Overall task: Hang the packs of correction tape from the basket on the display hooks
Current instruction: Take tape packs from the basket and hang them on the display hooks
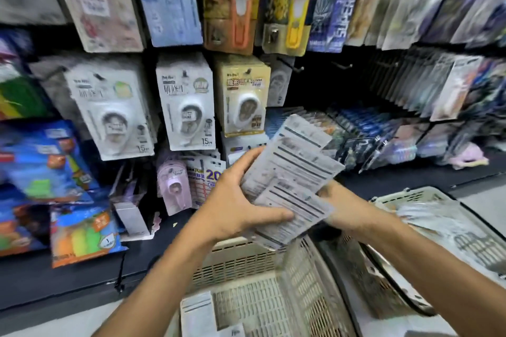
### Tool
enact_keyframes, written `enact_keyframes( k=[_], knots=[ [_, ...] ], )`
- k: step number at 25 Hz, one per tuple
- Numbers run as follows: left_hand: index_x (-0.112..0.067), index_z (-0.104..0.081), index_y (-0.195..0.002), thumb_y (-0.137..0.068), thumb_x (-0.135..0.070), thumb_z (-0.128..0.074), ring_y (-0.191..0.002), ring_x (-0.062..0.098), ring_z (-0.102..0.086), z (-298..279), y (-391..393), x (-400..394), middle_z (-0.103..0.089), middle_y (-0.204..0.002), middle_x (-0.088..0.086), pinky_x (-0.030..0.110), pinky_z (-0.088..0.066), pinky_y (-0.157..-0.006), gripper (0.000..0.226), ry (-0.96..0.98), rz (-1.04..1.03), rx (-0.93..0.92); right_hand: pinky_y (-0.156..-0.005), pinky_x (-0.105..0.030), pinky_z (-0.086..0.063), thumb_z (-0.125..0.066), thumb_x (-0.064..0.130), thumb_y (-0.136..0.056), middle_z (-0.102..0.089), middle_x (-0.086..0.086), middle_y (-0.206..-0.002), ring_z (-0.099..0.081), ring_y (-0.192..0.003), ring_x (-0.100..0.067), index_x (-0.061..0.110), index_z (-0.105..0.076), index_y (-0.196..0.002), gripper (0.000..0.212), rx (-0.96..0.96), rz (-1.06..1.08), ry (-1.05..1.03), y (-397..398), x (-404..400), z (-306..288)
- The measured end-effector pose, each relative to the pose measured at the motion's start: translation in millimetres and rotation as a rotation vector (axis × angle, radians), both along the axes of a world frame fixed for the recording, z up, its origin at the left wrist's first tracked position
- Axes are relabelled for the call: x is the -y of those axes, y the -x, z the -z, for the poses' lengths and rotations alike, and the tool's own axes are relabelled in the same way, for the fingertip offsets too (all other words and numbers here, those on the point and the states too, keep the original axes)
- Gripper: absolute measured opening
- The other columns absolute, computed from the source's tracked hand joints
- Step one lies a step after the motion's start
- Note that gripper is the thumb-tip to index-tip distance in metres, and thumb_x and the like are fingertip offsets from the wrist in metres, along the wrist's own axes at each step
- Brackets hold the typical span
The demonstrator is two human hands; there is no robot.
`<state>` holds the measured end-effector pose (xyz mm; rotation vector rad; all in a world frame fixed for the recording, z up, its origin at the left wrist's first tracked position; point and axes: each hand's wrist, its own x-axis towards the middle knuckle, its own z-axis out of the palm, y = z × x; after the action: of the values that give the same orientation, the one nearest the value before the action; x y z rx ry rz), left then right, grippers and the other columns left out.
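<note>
I see a fanned stack of correction tape packs [290, 180], backs toward me, above the beige basket [268, 306]. My left hand [241, 200] grips it, thumb across; my right hand [342, 208] seems to hold underneath, blurred. Display hooks [297, 68] protrude from the dark shelf wall.

Fanned packs [290, 172] between both hands [241, 200]

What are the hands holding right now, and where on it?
A fanned stack of packs, backs facing up. The left hand grips its left edge, thumb across the lowest pack; the right hand supports the right side from underneath, fingers hidden.
</note>
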<state>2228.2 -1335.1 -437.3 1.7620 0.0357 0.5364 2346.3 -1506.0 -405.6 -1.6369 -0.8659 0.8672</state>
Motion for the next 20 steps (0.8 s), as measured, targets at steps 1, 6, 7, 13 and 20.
enact_keyframes(
  k=[1,6,7,13,20],
  knots=[
    [-0.042,-0.061,-0.123,-0.051,-0.026,-0.097,-0.109,0.007,-0.071,-3,1,-2,-0.075,-0.118,-0.013,0.024,-0.057,-0.089,0.082,0.108,0.000,-0.024,-0.064,-0.024,-0.060,-0.082,0.015,-0.081,-0.078,0.018,-0.090,-0.072,-0.078,0.001,0.030,-0.070,-0.107,0.032,0.005,0.028,-0.016,2,2,-1],
    [-0.010,-0.059,-0.124,-0.038,-0.015,-0.096,-0.090,0.028,-0.078,3,9,-6,-0.080,-0.103,0.010,0.038,-0.063,-0.066,0.093,0.729,-0.127,-0.082,-0.049,-0.028,-0.058,-0.076,0.000,-0.085,-0.080,-0.001,-0.095,-0.076,-0.076,-0.018,0.015,-0.074,-0.105,0.025,0.066,0.182,0.057,-13,16,-25],
    [-0.010,-0.060,-0.122,-0.037,-0.014,-0.097,-0.088,0.027,-0.078,3,10,-7,-0.080,-0.101,0.011,0.039,-0.063,-0.064,0.092,0.805,-0.151,-0.081,-0.057,-0.027,-0.058,-0.080,0.003,-0.082,-0.079,0.001,-0.093,-0.074,-0.078,-0.018,0.017,-0.076,-0.101,0.023,0.155,0.202,0.041,-18,17,-30],
    [-0.010,-0.066,-0.121,-0.053,-0.007,-0.084,-0.087,0.029,-0.078,-17,4,-17,-0.080,-0.103,0.012,0.043,-0.064,-0.064,0.071,0.835,-0.302,-0.112,-0.059,-0.025,-0.056,-0.068,0.026,-0.094,-0.077,0.001,-0.081,-0.073,-0.069,-0.015,0.032,-0.075,-0.101,0.011,0.347,0.216,-0.303,-38,19,-39],
    [-0.011,-0.068,-0.116,-0.054,-0.008,-0.083,-0.088,0.036,-0.078,-60,8,-36,-0.079,-0.102,0.017,0.047,-0.065,-0.065,0.064,0.701,-0.192,-0.173,-0.100,-0.048,-0.053,-0.073,-0.006,-0.068,-0.058,-0.007,-0.144,-0.061,-0.124,-0.031,0.022,-0.061,-0.135,0.073,-0.379,-0.038,-0.652,-70,9,-40]
  ],
)
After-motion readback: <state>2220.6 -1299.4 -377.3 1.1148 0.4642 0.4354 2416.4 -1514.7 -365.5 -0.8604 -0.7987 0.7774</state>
